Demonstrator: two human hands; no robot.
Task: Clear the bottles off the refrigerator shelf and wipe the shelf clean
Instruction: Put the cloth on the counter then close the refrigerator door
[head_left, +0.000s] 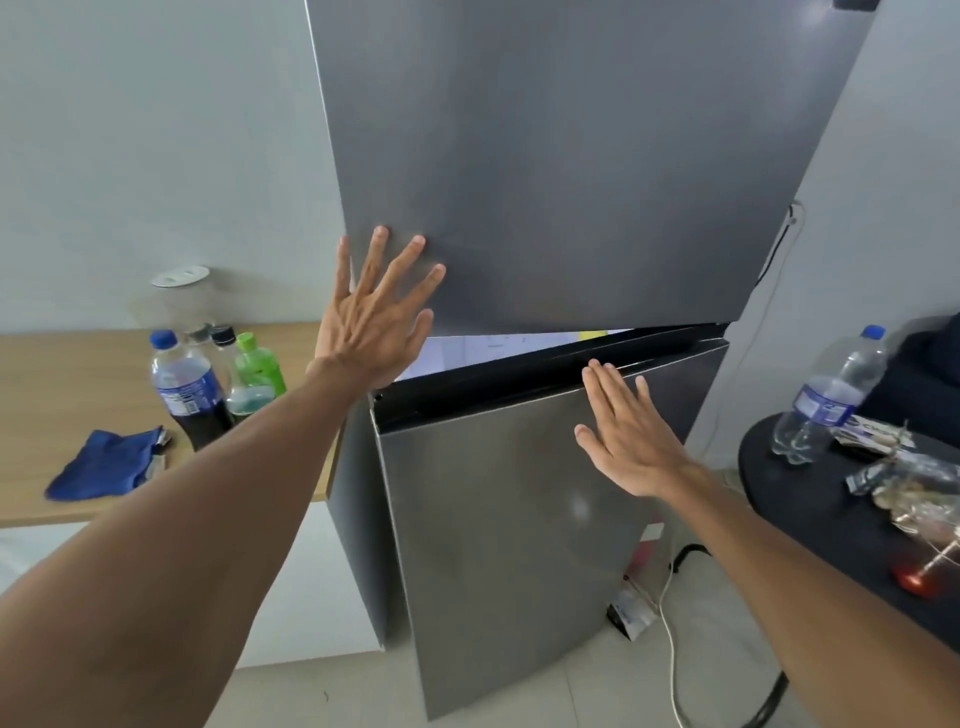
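A grey two-door refrigerator (571, 171) fills the middle of the view. Its lower door (498, 519) stands slightly ajar, and a lit white strip of the inside shows above it. My left hand (371, 317) lies flat with fingers spread on the bottom left corner of the upper door. My right hand (626, 431) rests flat on the top of the lower door. Several bottles stand on the wooden counter (62, 364) at the left: a dark cola bottle with a blue label (184, 389), a green bottle (257, 364) and clear ones. A blue cloth (106, 462) lies crumpled in front of them.
A round black table (810, 499) at the right carries a clear water bottle (826, 395) and some wrapped clutter. White and black cables trail over the tiled floor (597, 691) beside the refrigerator. A clear jar with a white lid (179, 291) stands behind the bottles.
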